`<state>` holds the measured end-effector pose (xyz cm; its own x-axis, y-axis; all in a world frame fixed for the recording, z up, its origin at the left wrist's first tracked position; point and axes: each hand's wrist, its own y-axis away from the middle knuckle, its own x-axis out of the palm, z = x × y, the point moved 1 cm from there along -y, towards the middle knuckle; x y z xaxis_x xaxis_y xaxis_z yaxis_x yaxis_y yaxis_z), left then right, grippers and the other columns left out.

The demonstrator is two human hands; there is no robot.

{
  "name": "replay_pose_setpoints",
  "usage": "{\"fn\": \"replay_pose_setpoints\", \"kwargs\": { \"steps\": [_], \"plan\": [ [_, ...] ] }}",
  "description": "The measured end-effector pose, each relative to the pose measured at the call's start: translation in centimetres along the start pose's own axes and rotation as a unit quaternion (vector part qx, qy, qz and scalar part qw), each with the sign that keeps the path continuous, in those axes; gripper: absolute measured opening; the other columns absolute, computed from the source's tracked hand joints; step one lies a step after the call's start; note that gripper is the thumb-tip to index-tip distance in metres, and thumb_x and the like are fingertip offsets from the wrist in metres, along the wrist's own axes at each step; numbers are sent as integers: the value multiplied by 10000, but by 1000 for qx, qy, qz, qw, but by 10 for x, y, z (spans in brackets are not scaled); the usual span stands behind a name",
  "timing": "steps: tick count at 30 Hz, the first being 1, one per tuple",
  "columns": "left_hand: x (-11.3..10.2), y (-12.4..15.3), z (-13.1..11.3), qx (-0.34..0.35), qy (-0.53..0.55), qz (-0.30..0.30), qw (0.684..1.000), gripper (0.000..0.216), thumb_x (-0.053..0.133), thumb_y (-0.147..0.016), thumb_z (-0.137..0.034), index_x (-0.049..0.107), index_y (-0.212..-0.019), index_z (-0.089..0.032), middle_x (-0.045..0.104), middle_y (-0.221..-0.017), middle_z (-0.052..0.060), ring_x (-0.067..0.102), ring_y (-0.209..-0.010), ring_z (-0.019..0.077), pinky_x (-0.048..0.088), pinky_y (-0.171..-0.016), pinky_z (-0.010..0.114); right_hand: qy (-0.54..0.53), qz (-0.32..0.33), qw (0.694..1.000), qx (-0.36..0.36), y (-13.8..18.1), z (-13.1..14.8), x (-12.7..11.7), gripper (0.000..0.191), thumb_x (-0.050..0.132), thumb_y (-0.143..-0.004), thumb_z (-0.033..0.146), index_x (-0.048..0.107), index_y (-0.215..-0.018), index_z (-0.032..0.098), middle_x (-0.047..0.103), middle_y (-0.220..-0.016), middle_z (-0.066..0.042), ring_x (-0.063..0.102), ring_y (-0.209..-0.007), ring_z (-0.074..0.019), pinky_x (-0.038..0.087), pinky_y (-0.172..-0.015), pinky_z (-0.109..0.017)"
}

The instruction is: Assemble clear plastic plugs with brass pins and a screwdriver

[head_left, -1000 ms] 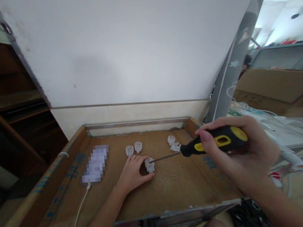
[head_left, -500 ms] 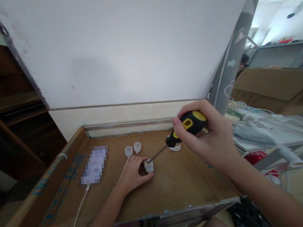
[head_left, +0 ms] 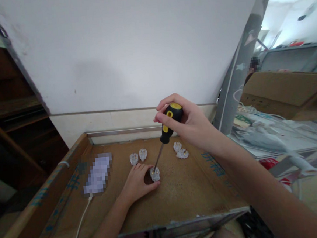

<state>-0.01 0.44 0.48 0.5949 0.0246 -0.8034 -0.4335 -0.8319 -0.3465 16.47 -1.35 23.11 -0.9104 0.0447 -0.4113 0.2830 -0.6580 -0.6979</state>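
Left hand (head_left: 137,182): resting on the cardboard-lined tray (head_left: 198,189), thumb and forefinger pinching the clear plug (head_left: 155,174) from its near and far sides; the remaining fingers lie together, bent toward the cardboard. Plug sits on the tray floor, near the middle, brass-coloured metal showing on top.

Right hand (head_left: 189,122): raised above the tray, thumb and fingers around the black-and-yellow handle of the screwdriver (head_left: 165,137). Shaft slopes down and leftward, handle leaning to the right; its tip reaches the top of the plug. Whether the tip sits in a screw is too small to tell.

Other items on the tray: two similar pieces, one (head_left: 134,158) just beyond the left hand's fingers and one (head_left: 143,154) beside it. Two more, one (head_left: 177,146) behind the other (head_left: 182,154), lie close together to the right of the screwdriver shaft. At left, a pale rectangular object (head_left: 98,174), blurred, with a white cable (head_left: 82,222) running from its near end over the tray's front edge.
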Motion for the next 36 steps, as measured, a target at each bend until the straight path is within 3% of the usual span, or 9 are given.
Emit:
{"fn": "replay_pose_setpoints", "kwargs": {
  "steps": [5, 10, 14, 17, 20, 25, 29, 32, 36],
  "plan": [
    [1, 0, 1, -6, -3, 2, 1000, 501, 671, -703, -471, 571, -1120, -214, 641, -1041, 53, 562, -996, 253, 415, -921, 408, -115, 46, 991, 52, -9, -10, 3, 240, 436, -888, 308, 486, -1115, 247, 525, -748, 26, 521, -694, -117, 436, -629, -266],
    [-1, 0, -2, -10, -7, 5, 1000, 479, 678, -702, -448, 574, -1104, -209, 640, -1030, 54, 564, -991, 256, 426, -912, 404, -98, -19, 995, 31, -13, -16, 7, 211, 615, -788, 356, 464, -805, 210, 541, -733, 30, 534, -678, -100, 443, -616, -247],
    [-2, 0, -3, -7, 2, 2, 1000, 495, 668, -712, -439, 554, -1140, -218, 629, -1089, 55, 552, -1033, 258, 411, -939, 414, -184, -55, 979, 71, -14, -21, 12, 287, 613, -787, 429, 401, -838, 244, 499, -558, 91, 512, -487, -82, 409, -478, -208],
    [-1, 0, -3, 3, 8, 0, 1000, 526, 656, -726, -432, 528, -1190, -219, 613, -1142, 64, 541, -1067, 263, 405, -956, 420, -201, 3, 977, 73, -14, -16, 12, 243, 522, -849, 441, 508, -995, 247, 528, -634, 58, 543, -569, -85, 432, -512, -209],
    [-1, 0, -3, 1, 13, 7, 1000, 508, 655, -728, -416, 541, -1179, -213, 625, -1111, 64, 557, -1042, 257, 424, -940, 407, -200, 48, 976, 76, -13, -11, 11, 204, 574, -823, 408, 547, -896, 219, 601, -812, 7, 585, -711, -95, 472, -605, -227],
    [1, 0, -3, -5, 18, 10, 1000, 518, 663, -723, -393, 535, -1190, -209, 627, -1124, 61, 559, -1046, 253, 426, -940, 403, -226, -61, 969, 81, -18, -20, 11, 282, 639, -766, 438, 457, -795, 225, 529, -574, 75, 524, -508, -77, 432, -496, -206],
    [2, 0, -2, 3, 22, 1, 1000, 503, 660, -723, -392, 546, -1177, -207, 629, -1112, 64, 564, -1034, 248, 432, -930, 402, -231, 19, 968, 93, -18, -24, 8, 234, 558, -834, 367, 557, -1010, 213, 579, -707, 35, 582, -664, -88, 466, -596, -212],
    [1, 0, -3, 5, 23, -2, 1000, 508, 667, -717, -378, 546, -1178, -203, 631, -1092, 60, 567, -1016, 242, 437, -919, 393, -228, 14, 970, 82, -16, -22, 5, 194, 634, -784, 349, 522, -796, 192, 614, -727, 23, 596, -665, -89, 471, -593, -209],
    [1, 2, -2, 4, 22, 0, 1000, 521, 662, -725, -374, 530, -1196, -194, 628, -1087, 63, 562, -1008, 241, 437, -911, 391, -219, 0, 973, 79, -15, -14, 7, 306, 639, -773, 429, 440, -709, 205, 517, -497, 79, 487, -445, -63, 405, -450, -182]
  ]
}}
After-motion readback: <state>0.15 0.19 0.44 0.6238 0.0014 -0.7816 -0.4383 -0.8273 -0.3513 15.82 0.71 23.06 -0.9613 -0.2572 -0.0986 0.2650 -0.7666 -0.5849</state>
